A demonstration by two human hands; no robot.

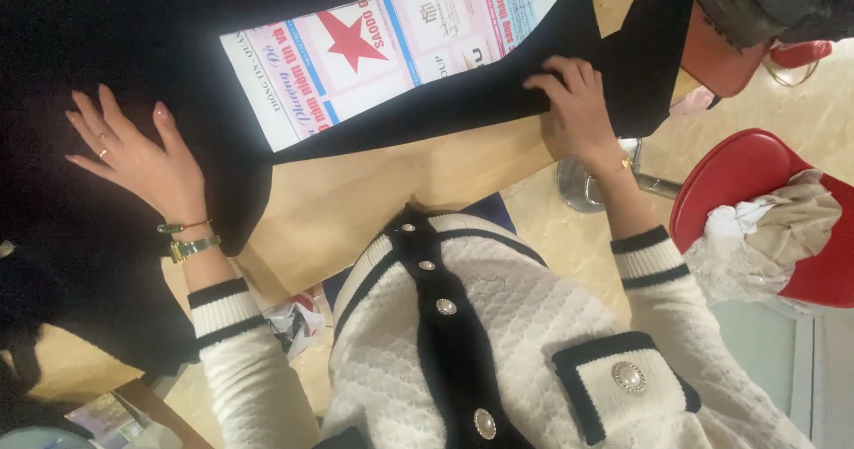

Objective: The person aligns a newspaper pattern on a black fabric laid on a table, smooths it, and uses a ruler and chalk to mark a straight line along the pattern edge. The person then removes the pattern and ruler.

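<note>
the left hand (138, 156) lies flat with fingers spread apart on a wide piece of black fabric (107, 49), palm down, seemingly to smooth it and keep it from sliding. it clamps nothing. a thin bangle and a gold-coloured watch (191, 247) sit at its wrist. the right hand (574, 102) presses its fingertips, held close together, onto the lower edge of the same black fabric, next to a printed paper pattern piece (382, 44); it looks as if it pins the cloth in place rather than grips it.

the fabric is matte, soft and very dark, covering most of a light wooden counter (374, 200) and draping over its near edge. the paper on top is smooth and stiff, white with pink, blue and a red star shape, cut to a long tapered outline.

the person wears a cream quilted-knit jacket (498, 324) with black trim and pearly round buttons. to the right stands a glossy red stool (756, 173) holding crumpled beige cloth (783, 222).
</note>
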